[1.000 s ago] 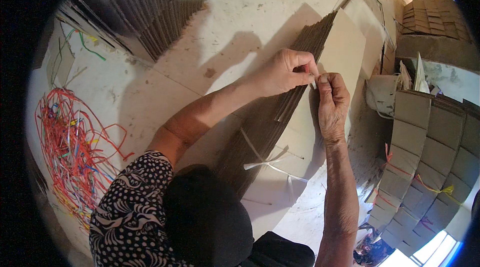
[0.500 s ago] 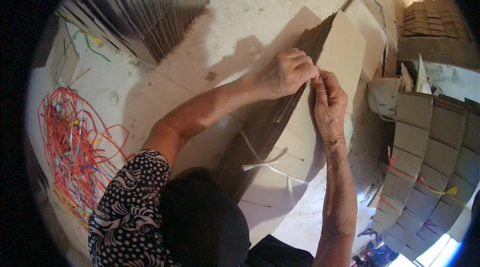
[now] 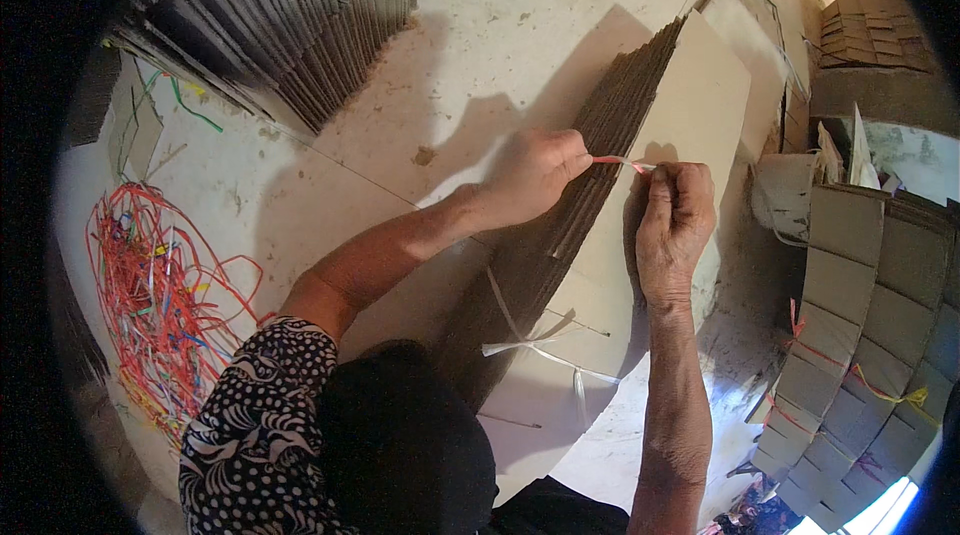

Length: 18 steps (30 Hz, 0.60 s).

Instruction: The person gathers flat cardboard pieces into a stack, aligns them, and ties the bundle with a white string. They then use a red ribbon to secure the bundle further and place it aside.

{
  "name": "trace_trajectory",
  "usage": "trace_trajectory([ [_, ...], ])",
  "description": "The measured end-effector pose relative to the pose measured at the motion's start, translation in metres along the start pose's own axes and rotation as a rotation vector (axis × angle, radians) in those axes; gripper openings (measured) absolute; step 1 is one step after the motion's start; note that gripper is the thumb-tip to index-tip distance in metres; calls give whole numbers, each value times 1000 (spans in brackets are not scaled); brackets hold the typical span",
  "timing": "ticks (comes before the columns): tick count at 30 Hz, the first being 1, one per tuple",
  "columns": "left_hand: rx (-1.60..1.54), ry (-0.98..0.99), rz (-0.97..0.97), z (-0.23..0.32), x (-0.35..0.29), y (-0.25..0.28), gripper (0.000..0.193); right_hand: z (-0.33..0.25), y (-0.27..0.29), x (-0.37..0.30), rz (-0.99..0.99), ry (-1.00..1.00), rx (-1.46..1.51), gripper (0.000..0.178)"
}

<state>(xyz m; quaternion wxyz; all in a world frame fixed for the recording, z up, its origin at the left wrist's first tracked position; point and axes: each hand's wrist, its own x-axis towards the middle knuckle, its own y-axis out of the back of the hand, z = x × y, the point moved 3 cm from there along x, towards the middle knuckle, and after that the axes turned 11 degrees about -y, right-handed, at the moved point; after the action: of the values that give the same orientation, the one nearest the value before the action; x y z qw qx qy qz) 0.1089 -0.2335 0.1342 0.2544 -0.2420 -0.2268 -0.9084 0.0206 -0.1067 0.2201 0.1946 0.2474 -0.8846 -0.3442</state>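
Over the top edge of the stack of flattened cardboard sheets, a thin pinkish strap is now stretched taut between the two hands. Half a second ago the hands were pressed almost together at the stack's edge; they have since been drawn slightly apart, so that a short length of strap is exposed between them. The left hand is closed in a pinch on one end, and the right hand is curled shut around the other (its fingertips are hidden, so the exact hold cannot be told). The pull suggests that a tie is being tightened around the bundle. Lower down, a white strap is already knotted across the same stack. Loose coloured straps lie well apart on the floor.
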Motion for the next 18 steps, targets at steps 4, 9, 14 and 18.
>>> trace_trajectory([
  [4,-387,317,66,-10,-18,-17,20,16,-5,-2,91,-108,90,3],
  [9,-711,489,3,5,-9,4,19,21,-4,4,136,-71,78,4],
  [14,-1264,484,67,27,34,3,20,6,1,3,59,-113,107,9],
  [18,-1282,563,43,21,45,-2,18,6,0,5,90,-59,26,10],
])
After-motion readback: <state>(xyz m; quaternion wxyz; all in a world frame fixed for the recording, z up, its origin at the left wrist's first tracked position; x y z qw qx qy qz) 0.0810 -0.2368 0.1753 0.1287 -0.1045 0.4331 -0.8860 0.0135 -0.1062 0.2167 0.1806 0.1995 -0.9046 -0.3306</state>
